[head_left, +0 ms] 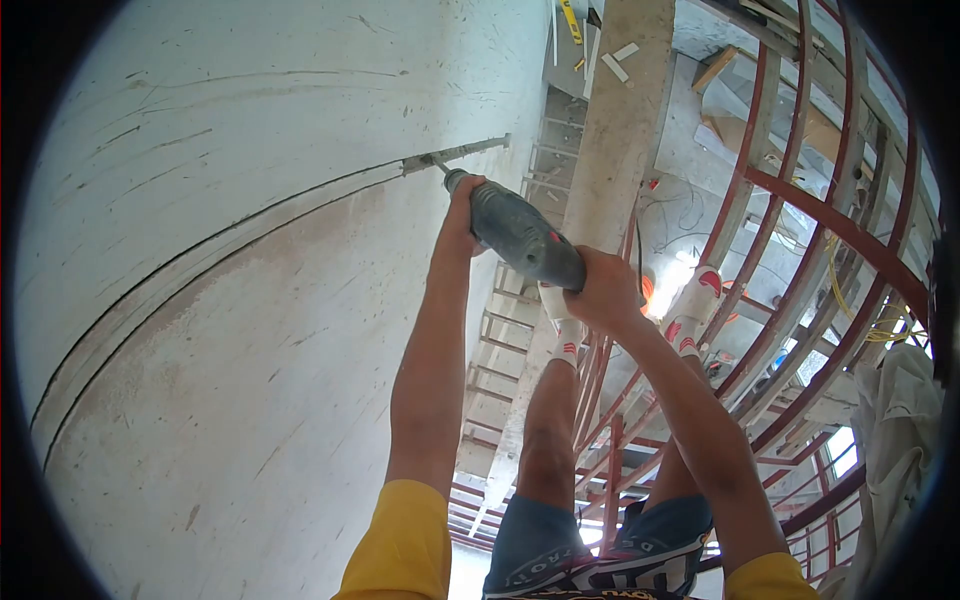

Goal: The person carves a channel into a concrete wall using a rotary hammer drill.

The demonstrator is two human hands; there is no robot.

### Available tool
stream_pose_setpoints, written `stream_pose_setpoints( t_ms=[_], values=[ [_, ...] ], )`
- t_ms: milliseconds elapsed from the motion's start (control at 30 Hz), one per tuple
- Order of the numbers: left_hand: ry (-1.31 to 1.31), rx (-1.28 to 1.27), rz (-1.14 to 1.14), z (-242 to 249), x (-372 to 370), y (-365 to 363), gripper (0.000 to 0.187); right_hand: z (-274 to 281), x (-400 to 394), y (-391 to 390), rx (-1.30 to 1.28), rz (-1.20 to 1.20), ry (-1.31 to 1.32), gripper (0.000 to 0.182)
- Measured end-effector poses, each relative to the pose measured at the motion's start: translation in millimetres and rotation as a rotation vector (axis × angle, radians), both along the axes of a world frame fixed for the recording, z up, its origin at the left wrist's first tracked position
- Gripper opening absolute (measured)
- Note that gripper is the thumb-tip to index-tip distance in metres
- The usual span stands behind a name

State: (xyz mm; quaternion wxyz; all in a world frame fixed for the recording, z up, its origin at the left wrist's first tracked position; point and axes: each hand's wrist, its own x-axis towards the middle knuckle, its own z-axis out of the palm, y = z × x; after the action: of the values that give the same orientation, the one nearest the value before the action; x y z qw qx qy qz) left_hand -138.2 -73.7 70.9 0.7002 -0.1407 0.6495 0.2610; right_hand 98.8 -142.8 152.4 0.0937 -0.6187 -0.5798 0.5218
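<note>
A dark grey rotary hammer drill [515, 230] is held up against the white wall [250, 330]. My left hand [462, 215] wraps around its front end near the chuck. At the rear, my right hand [605, 292] grips the handle; its fingers are partly hidden by the tool. The bit [438, 163] reaches the wall at a chipped channel [470, 150]. From there, two parallel cut lines [215, 240] curve down to the lower left, with the strip between them still in place over most of their length.
Below me runs a narrow concrete-coloured plank [620, 120] bearing small white offcuts. Red metal scaffold bars [845, 230] curve along the right, with a floor far beneath. A yellow level [571, 20] lies at the top. Pale cloth [895, 430] hangs at right, near a yellow cable [890, 330].
</note>
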Motion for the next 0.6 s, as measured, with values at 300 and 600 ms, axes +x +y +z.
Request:
stream_pose_setpoints(
  t_ms=[300, 600],
  values=[
    [0.098, -0.014, -0.085, -37.2, 3.0, 8.6, 0.049, -60.1, 0.1, 12.4, -0.034, 0.067, -0.03, 0.027],
    [0.035, 0.01, -0.079, -58.7, -8.5, -3.7, 0.055, -57.8, -9.6, -13.8, 0.032, -0.054, -0.034, 0.03]
  ],
)
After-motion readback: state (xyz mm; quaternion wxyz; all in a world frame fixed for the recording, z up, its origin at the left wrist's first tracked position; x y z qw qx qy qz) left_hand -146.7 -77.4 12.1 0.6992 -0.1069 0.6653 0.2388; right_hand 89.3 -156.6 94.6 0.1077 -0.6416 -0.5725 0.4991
